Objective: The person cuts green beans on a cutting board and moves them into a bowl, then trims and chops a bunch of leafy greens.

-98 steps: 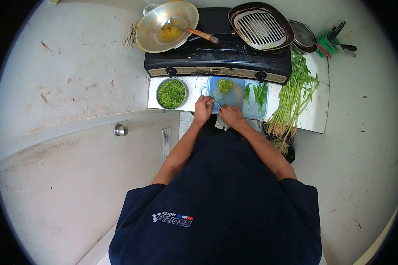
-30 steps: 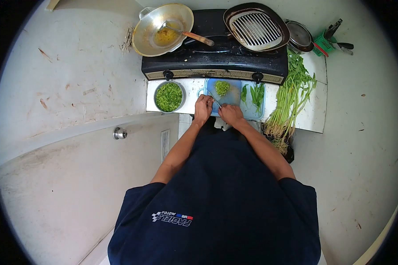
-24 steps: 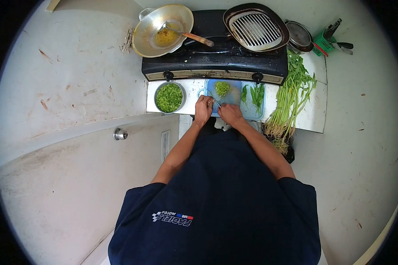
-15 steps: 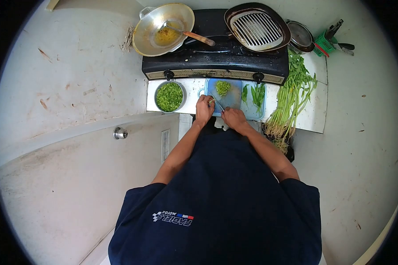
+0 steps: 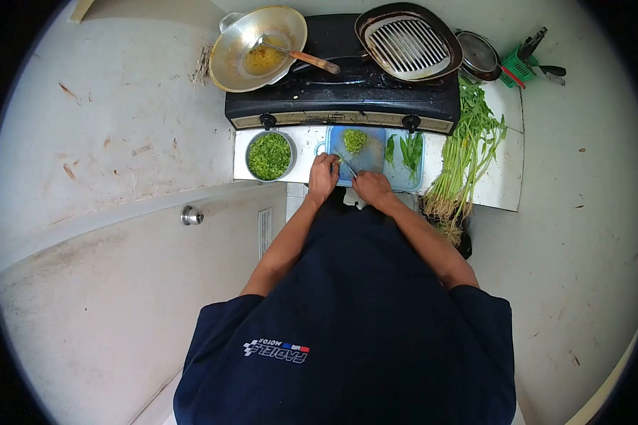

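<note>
Fingers curled, my left hand (image 5: 323, 175) pinches a small bit of green stem at the left edge of the blue cutting board (image 5: 372, 161). My right hand (image 5: 373, 187) is closed around the handle of a knife (image 5: 347, 166), whose blade slants up and left beside my left fingertips. A small heap of chopped greens (image 5: 354, 140) lies on the board just beyond the blade. Loose green leaves (image 5: 410, 151) rest on the board's right side. Left of the board stands a round grey bowl (image 5: 293, 157) filled with chopped greens (image 5: 269, 156).
Behind the board is a black stove (image 5: 347, 99) bearing a wok (image 5: 223, 67) with a wooden-handled spatula (image 5: 315, 61) and a grill pan (image 5: 411, 48). A bunch of rooted greens (image 5: 464, 152) overhangs the counter at right. A lidded pot (image 5: 478, 57) and green utensil basket (image 5: 519, 69) stand behind it.
The whole scene has shifted slightly left in view. Both hands keep nearly the same places at the board, with the knife still beside my left fingers.
</note>
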Tool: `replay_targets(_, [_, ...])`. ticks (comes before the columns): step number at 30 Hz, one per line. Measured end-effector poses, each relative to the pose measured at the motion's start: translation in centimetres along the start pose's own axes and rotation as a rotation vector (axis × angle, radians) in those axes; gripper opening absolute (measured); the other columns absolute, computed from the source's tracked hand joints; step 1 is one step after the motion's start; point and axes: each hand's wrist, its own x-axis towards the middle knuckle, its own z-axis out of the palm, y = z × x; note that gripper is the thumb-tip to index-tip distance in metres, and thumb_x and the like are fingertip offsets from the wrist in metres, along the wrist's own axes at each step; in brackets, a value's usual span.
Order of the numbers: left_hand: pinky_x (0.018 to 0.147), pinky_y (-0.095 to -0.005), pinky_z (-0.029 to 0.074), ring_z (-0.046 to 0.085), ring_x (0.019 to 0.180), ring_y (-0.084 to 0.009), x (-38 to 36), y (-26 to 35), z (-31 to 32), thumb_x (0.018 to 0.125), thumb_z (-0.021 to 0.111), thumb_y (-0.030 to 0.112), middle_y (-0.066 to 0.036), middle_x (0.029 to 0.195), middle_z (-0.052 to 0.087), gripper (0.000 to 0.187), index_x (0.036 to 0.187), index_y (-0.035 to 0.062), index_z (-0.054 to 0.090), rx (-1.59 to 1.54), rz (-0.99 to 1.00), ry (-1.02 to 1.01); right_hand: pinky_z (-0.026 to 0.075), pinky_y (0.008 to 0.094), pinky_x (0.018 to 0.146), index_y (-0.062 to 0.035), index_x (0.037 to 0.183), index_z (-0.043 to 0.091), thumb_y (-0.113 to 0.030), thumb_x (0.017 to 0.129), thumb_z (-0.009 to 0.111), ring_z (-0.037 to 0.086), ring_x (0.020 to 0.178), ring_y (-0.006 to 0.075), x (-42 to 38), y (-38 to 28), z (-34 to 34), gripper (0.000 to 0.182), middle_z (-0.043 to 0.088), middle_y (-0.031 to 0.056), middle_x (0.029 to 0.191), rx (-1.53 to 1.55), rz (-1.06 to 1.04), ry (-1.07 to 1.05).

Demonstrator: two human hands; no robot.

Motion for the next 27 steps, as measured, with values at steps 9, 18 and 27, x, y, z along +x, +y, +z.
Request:
replay_targets(9, [0.082, -0.0458, 0.052, 0.063, 0.090, -0.0400, -0.1, 0.3, 0.0, 0.087, 0.067, -0.002, -0.019, 0.091, 0.064, 0.012, 0.098, -0.0007, 0.071, -0.030, -0.020, -0.008, 0.060, 0.0478, 0.073, -0.0010, 0.086, 0.076, -0.023, 0.100, 0.054, 0.076, 0.083, 0.0358, 1.1, -0.3, -0.5, 0.034, 0.076, 0.0193, 0.091, -0.003, -0.023, 0.003])
replay_targets(18, [0.079, -0.0465, 0.052, 0.065, 0.085, -0.0401, -0.1, 0.3, 0.5, 0.087, 0.068, -0.001, -0.020, 0.087, 0.066, 0.012, 0.098, -0.0016, 0.071, -0.105, -0.067, 0.065, 0.060, 0.0477, 0.078, -0.0020, 0.088, 0.078, -0.025, 0.101, 0.055, 0.076, 0.088, 0.0356, 0.4, 0.0, -0.3, 0.035, 0.076, 0.0180, 0.096, -0.030, -0.029, -0.071])
replay_targets(27, [0.077, -0.0456, 0.052, 0.064, 0.084, -0.0398, -0.2, 0.5, 0.2, 0.087, 0.067, -0.001, -0.021, 0.087, 0.064, 0.011, 0.097, -0.0023, 0.071, -0.083, -0.086, 0.036, 0.060, 0.0487, 0.076, -0.0045, 0.087, 0.077, -0.028, 0.102, 0.052, 0.076, 0.085, 0.0356, 2.3, -0.1, 0.2, 0.037, 0.077, 0.0161, 0.091, 0.014, 0.027, 0.030])
